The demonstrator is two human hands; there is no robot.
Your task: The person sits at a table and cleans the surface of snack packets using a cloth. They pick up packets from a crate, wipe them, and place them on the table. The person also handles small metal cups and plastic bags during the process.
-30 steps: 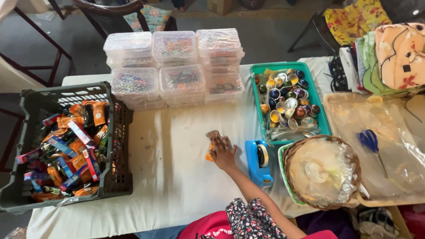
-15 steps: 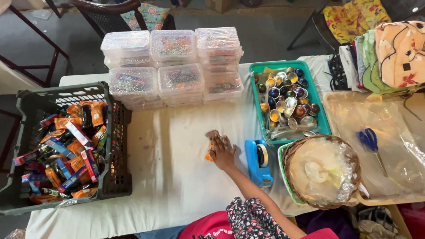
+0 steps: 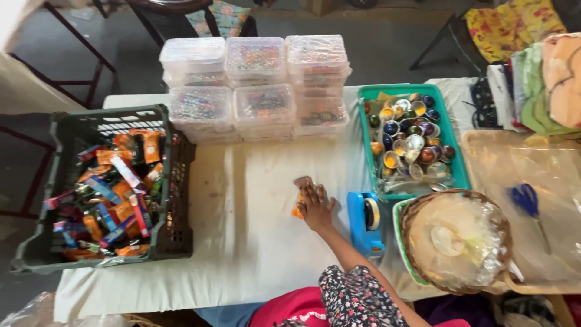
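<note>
**Hand flat on small packet, mid-table**

While seen from the head camera: one hand (image 3: 316, 208) pressed flat on white tablecloth (image 3: 254, 242), fingers spread and released, not clenched. Which hand it is, cannot tell; arm enters from bottom centre in a floral sleeve (image 3: 357, 300). Under the fingers, a small orange-and-brown packet (image 3: 299, 195), partly hidden, touching the palm. Just right of it, blue tape dispenser (image 3: 365, 221). Beyond that, teal tray (image 3: 458, 158) of coloured capsules and wicker basket (image 3: 455, 239). Far left, dark crate (image 3: 175, 194) full of wrapped snacks. Behind, stacked clear lidded boxes (image 3: 257, 85). Blue scissors (image 3: 528, 200) at right.
</note>
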